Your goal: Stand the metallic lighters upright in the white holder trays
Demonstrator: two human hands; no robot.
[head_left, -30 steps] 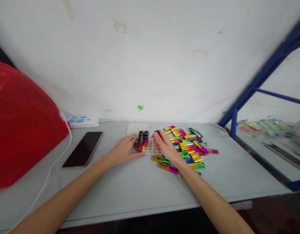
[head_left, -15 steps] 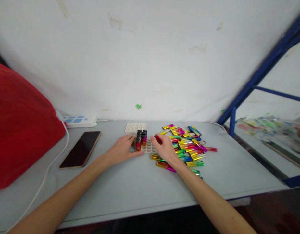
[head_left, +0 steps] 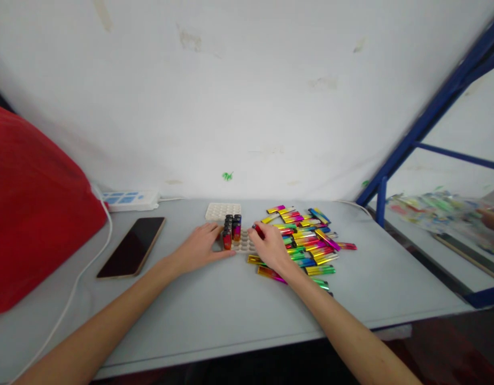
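Note:
A white tray (head_left: 244,246) with rows of small hollows lies on the table, with several lighters (head_left: 228,235) upright in its left part, black tops up. My left hand (head_left: 199,248) grips this tray's left front corner, thumb stretched along the front edge and fingers at the left side. Just over the tray's right side, my right hand (head_left: 271,245) is closed in a pinch around a red lighter (head_left: 259,231) with a dark top; the rest of it is hidden by the fingers. Many loose shiny coloured lighters (head_left: 311,243) lie heaped right of this hand.
Behind stands a second white tray (head_left: 223,210) near the wall. To the left are a phone (head_left: 132,247), a white power strip (head_left: 130,200), a cable and a red bag (head_left: 38,208). A blue metal frame (head_left: 381,200) rises at right; beyond it, another person's hand (head_left: 493,219) shows.
The view has shifted very slightly. My right hand keeps the red lighter at nearly the same spot over the tray, and my left hand stays at the tray's corner.

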